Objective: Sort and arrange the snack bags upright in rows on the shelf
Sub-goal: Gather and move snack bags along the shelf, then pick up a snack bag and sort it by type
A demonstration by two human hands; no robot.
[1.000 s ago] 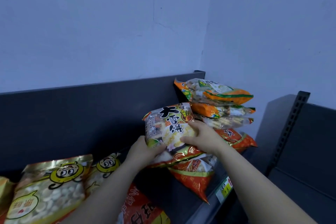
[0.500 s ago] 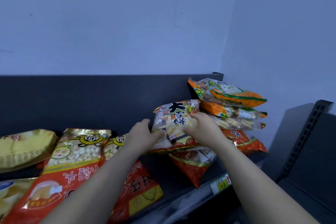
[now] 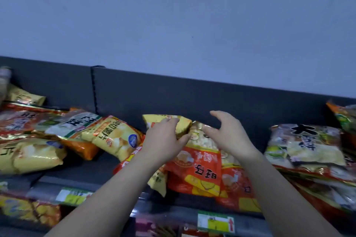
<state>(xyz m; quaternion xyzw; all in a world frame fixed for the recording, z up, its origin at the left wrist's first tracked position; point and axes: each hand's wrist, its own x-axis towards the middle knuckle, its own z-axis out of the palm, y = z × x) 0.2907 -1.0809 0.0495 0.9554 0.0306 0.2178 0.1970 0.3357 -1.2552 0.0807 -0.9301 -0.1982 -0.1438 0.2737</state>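
1. Fingers (image 3: pixel 170 121) of the left hand (image 3: pixel 163 138) curl over the top of a yellow bag (image 3: pixel 185 124), with the thumb pressed in from below, so the bag is pinched between them.
2. The right hand (image 3: pixel 230 134) is spread and loosely curved, its fingers apart and gripping nothing. Its thumb tip lies at the gold top edge of a red bag (image 3: pixel 200 169); I cannot tell whether it touches.
3. The yellow bag sits at the back of the shelf (image 3: pixel 86 177), close to the dark back panel (image 3: pixel 192 98), and overlaps the upper left corner of the red bag.
4. The red bag lies flat with its print upside down to the camera, and its lower end reaches the shelf's front lip. A second red bag (image 3: pixel 236 183) lies partly under it on the right.
5. Further right, a white bag (image 3: pixel 306 144) with large black characters lies flat on top of a stack of other bags, well apart from both hands.
6. On the left, a heap of yellow packs (image 3: pixel 113 136) and a green-and-white bag (image 3: pixel 77 123) overlap one another — all tilted or lying down.
7. A price tag (image 3: pixel 215 222) is fixed to the shelf's front edge, just below the red bags.
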